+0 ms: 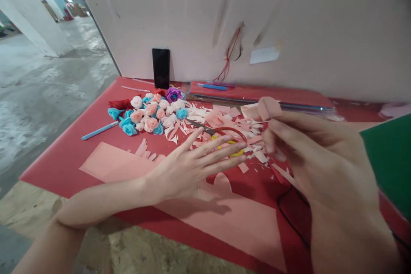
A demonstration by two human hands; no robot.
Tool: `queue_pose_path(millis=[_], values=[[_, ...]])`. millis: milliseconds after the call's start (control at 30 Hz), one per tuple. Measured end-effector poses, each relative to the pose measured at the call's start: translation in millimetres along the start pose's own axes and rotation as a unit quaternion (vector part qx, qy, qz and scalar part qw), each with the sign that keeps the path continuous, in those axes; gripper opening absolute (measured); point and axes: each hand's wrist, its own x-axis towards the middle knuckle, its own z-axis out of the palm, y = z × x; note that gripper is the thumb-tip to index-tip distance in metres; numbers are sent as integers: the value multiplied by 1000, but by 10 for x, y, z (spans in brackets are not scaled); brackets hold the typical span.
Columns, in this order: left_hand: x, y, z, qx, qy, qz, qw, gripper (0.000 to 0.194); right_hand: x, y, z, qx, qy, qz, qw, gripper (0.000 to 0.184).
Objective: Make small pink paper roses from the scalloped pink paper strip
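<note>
Pink paper piece point(274, 106), pinched in right grip point(324, 154), seems unshaped, left grip point(194, 159) spread, finished-looking flowers point(150, 110) near counter's point(73, 156) far-left corner

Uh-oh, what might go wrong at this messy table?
The left hand is spread in front of the scissors, so it might get nicked. The phone leans on the wall and might slip if bumped. The paper piece in the right hand looks thin and might crease.
</note>
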Motion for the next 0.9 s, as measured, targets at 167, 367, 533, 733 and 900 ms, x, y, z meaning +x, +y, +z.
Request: queue_pose_path(millis=[167, 367, 533, 733, 900], values=[[13, 2, -70, -25, 17, -19, 999, 74, 2, -41, 50, 8, 15, 21, 1000, 20], [100, -208, -59, -157, 145, -72, 974, 34, -6, -132, 36, 64, -67, 75, 993, 18], [119, -358, -49, -391, 269, -101, 874, 15, -106, -191, 140, 77, -173, 175, 966, 13], [104, -354, -128, -525, 296, -79, 794, 16, -165, -115, 208, 87, -256, 202, 941, 10], [97, -354, -128, -553, 297, -80, 774, 9, -128, -44, 183, 86, -295, 152, 939, 10]])
